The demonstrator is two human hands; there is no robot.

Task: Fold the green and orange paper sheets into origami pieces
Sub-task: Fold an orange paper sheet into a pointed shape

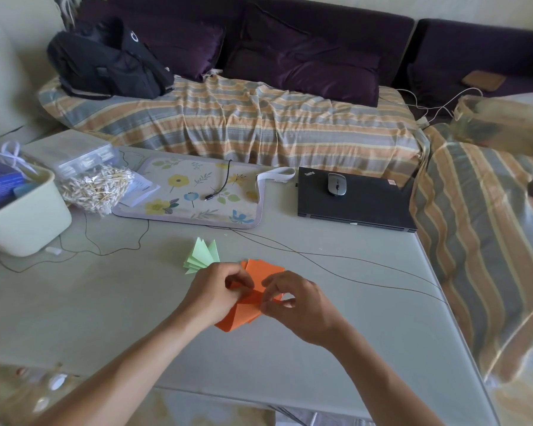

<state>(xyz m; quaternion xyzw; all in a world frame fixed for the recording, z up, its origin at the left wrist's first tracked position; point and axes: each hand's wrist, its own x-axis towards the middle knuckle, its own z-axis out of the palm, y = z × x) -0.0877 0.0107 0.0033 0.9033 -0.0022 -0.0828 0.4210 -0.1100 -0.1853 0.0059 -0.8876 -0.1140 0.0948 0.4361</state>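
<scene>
An orange paper sheet point(243, 313), partly folded, lies near the middle of the grey table point(105, 302). My left hand point(216, 290) pinches its left side with curled fingers. My right hand point(296, 305) pinches a fold at its centre between thumb and fingertips. Both hands cover much of the sheet. A pale green folded piece point(202, 256) with several pointed pleats lies just behind and to the left of my left hand, untouched.
A closed black laptop point(357, 204) with a mouse on it sits at the back right. A floral mat point(194, 195), a bag of cotton swabs point(96, 189) and a cream bin point(28, 222) stand at the back left. Thin cables point(351, 259) cross the table. A striped sofa lies beyond.
</scene>
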